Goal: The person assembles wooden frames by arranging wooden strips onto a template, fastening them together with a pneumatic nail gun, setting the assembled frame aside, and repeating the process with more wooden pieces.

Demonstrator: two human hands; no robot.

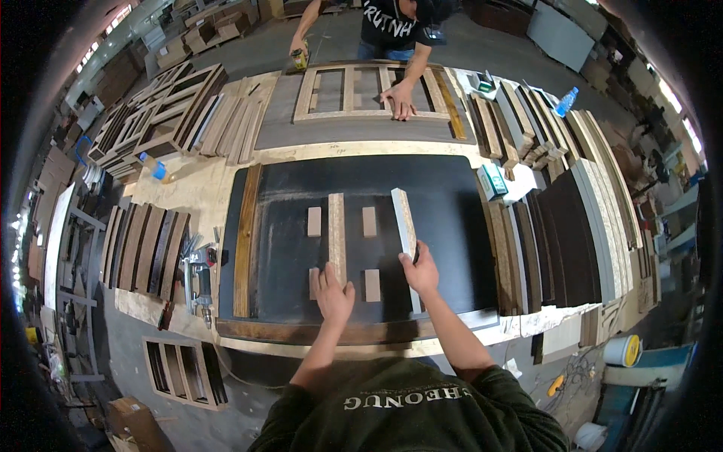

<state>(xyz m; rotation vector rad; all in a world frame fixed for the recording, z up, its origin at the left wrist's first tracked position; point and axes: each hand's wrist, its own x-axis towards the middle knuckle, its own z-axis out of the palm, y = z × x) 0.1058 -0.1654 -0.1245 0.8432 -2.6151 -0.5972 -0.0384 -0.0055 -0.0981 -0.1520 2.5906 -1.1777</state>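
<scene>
On a black board (pixel 301 184) lie two chipboard strips and several small wooden blocks. My left hand (pixel 334 296) rests with outstretched fingers on the near end of the left chipboard strip (pixel 337 230). Under its fingertips a small block (pixel 313 275) is partly covered. My right hand (pixel 422 271) grips the right chipboard strip (pixel 407 218), which has a white face and leans slightly off the straight. Three more small blocks are in plain sight: a far-left block (pixel 314 221), a far-right block (pixel 369 221) and a near-right block (pixel 372 285).
Brown wooden rails (pixel 247 241) edge the black board. Stacked panels (pixel 557 241) stand at right, cut boards (pixel 143 248) at left beside a nail gun (pixel 202 282). Across the bench, a co-worker's hand (pixel 401 100) presses a wooden frame (pixel 369 116); the other holds a tape measure (pixel 300 57).
</scene>
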